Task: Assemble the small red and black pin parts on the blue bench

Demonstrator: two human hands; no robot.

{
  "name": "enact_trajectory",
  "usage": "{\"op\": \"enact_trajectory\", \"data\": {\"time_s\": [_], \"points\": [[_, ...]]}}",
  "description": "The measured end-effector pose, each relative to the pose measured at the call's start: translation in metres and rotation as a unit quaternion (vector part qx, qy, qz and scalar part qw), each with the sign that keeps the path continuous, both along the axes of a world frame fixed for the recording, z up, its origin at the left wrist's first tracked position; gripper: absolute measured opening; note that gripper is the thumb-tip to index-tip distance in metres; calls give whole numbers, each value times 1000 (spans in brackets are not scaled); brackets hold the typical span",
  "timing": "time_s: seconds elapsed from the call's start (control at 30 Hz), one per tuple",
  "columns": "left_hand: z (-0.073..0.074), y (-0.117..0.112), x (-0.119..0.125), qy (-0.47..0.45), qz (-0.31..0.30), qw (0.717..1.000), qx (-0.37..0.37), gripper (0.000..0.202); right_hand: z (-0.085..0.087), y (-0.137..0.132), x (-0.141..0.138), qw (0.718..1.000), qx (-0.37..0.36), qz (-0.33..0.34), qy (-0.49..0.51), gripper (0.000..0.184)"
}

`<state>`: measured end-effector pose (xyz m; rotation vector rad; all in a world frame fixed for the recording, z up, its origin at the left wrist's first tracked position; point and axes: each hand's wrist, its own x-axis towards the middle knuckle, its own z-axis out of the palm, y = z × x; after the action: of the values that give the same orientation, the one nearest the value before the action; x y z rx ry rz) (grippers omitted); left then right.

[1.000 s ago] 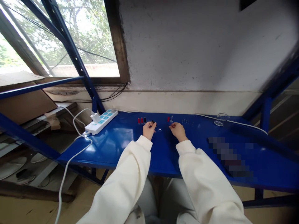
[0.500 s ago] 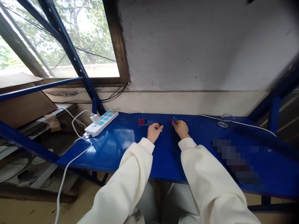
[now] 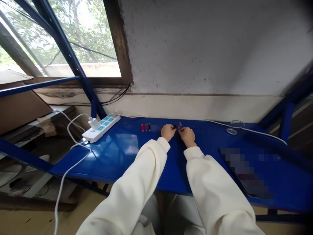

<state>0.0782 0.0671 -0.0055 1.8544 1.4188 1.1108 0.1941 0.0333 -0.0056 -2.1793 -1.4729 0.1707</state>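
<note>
My left hand is closed in a pinch on a small black cylinder, held just above the blue table. Close beside it, my right hand has its fingertips pinched together; what they grip, if anything, is too small to make out. Behind the fingertips stand a small red cylinder and small clear tubes, partly hidden by the hands. To the left, two small red cylinders and a black one stand upright in a row, with clear lower ends.
A white power strip with a plug and cable lies at the table's left. Small clear pieces stand right of my hands. Farther right are a round clear container and a dark, blurred flat object. Blue frame posts flank the table.
My left hand has moved right with the black cylinder, up close to my right hand. The right hand stays pinched by the clear tubes. The view has shifted slightly.
</note>
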Motion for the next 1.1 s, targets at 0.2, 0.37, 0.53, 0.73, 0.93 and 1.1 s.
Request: {"op": "enact_trajectory", "data": {"time_s": [0.2,0.37,0.53,0.73,0.93,1.1], "points": [[-8,4,2,21,10,1000,14,7,1,-2,0,1000,5,5,-5,24],[-8,4,2,51,17,998,14,10,3,-4,-1,1000,0,2,-4,24],[-11,4,3,85,15,996,37,14,3,-4,-1,1000,-6,-1,-6,26],[-7,2,2,113,14,993,37,16,3,-4,-2,1000,-5,2,-1,26],[4,-6,1,152,10,988,11,21,6,-4,-3,1000,-26,-8,4,27],[9,-8,-1,185,12,983,-5,22,8,-6,-4,1000,-30,-4,1,28]]}}
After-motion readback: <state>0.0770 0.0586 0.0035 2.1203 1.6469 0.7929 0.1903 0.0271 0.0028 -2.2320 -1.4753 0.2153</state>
